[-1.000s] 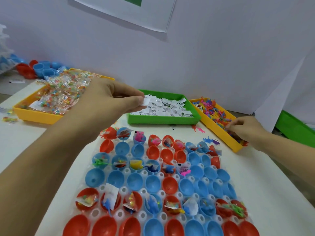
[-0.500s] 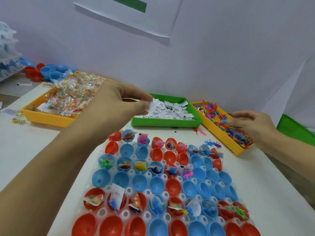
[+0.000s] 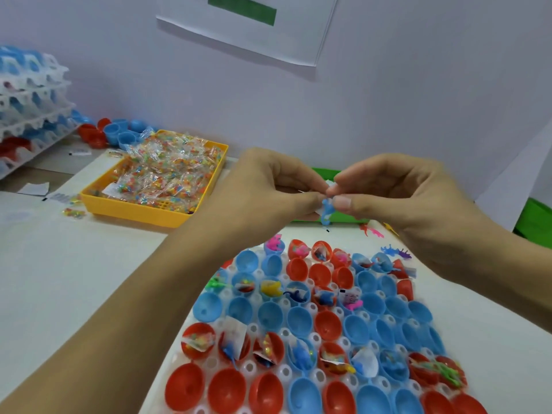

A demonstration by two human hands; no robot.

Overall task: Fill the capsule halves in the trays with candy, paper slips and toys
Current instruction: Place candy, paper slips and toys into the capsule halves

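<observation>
At far left a stack of white moulded plastic trays (image 3: 30, 115) holding blue and red halves is seen, with loose red and blue plastic capsule halves (image 3: 115, 134) lying just beside it. Next is noted a yellow rectangular plastic bin (image 3: 131, 209) heaped with clear-wrapped multicoloured candy packets (image 3: 167, 171). The left hand (image 3: 268, 189) is held above the table, its thumb and fingers pinched together on a small white paper slip (image 3: 330, 183). Fingertip to fingertip with it, the right hand (image 3: 397, 195) is found pinching a small blue rubbery toy figure (image 3: 326, 212), which hangs below the pinch; slip and toy are thus held together between both hands, in front of a green plastic bin (image 3: 324, 172) that is largely hidden. Below, the white moulded tray (image 3: 249, 367) of red and blue open capsule halves (image 3: 298, 321) is seen partly filled: several halves carry candy, slips or toys, many are bare. The step in hand is judged to be the pairing of slip with toy. It is best done by tucking the slip against the figure, so both can be dropped as one into a bare half and the light paper is not left standing proud.
</observation>
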